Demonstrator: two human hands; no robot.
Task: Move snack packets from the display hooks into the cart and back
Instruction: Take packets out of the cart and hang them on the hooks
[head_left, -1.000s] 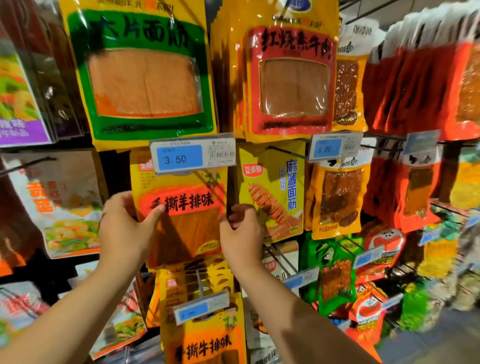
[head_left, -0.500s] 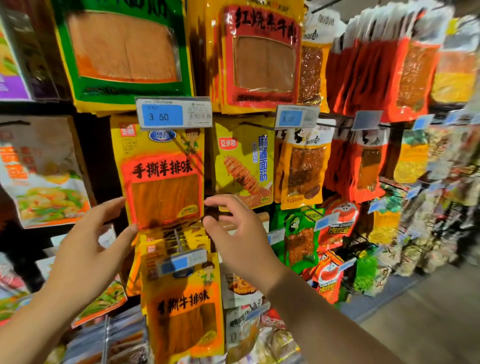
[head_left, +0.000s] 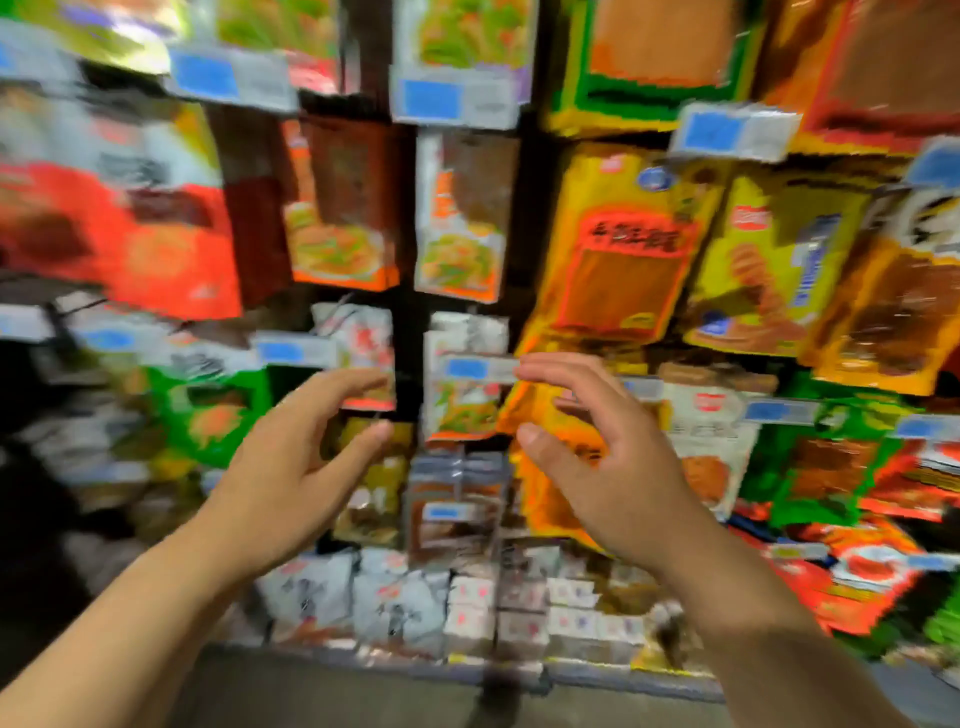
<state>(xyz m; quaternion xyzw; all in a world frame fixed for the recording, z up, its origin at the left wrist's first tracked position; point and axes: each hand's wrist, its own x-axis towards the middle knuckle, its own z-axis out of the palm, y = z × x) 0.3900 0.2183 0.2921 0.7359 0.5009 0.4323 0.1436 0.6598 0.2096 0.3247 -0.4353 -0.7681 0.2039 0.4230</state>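
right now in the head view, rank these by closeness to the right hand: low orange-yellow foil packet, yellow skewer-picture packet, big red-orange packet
1. low orange-yellow foil packet, directly behind the right hand
2. yellow skewer-picture packet, up and right
3. big red-orange packet, far left

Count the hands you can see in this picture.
2. The left hand sits left of centre, fingers spread before the hanging packets; the right hand sits right of centre, before a yellow packet.

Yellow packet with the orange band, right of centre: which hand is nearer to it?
Right. The right hand is open just below the yellow packet; the left hand, also open, is farther off to its lower left.
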